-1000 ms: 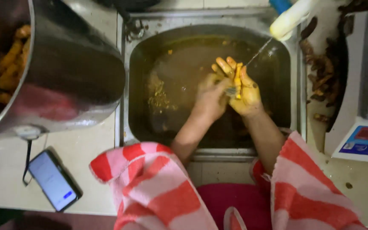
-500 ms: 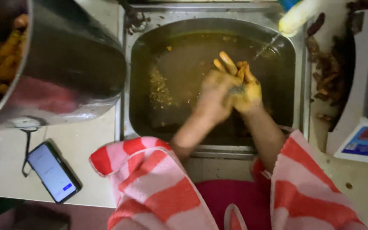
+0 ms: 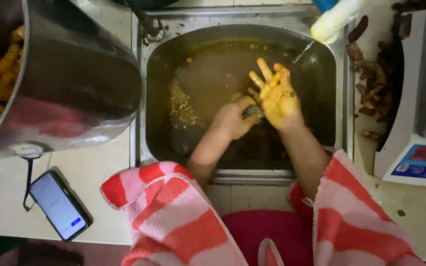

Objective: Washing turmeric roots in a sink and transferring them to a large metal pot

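Note:
Over a steel sink [image 3: 144, 143] holding murky brown water, my left hand [image 3: 235, 118] is closed on a small steel scrubber [image 3: 253, 111] and presses it against the palm of my right hand [image 3: 276, 96]. My right hand is stained yellow, with its fingers spread and pointing up. A thin stream of water falls from a pale tap spout [image 3: 334, 20] at the sink's far right. Both arms wear rolled-up red, pink and white striped sleeves [image 3: 173, 216].
A big steel pot [image 3: 70, 88] with yellow pieces inside stands left of the sink. A phone [image 3: 59, 205] with a lit screen lies on the counter near me. Brown root scraps [image 3: 371, 83] and a white scale [image 3: 420, 157] are on the right.
My right hand has opened its fingers and turned palm up. My left hand has slid lower against it with the scrubber. The view has shifted slightly.

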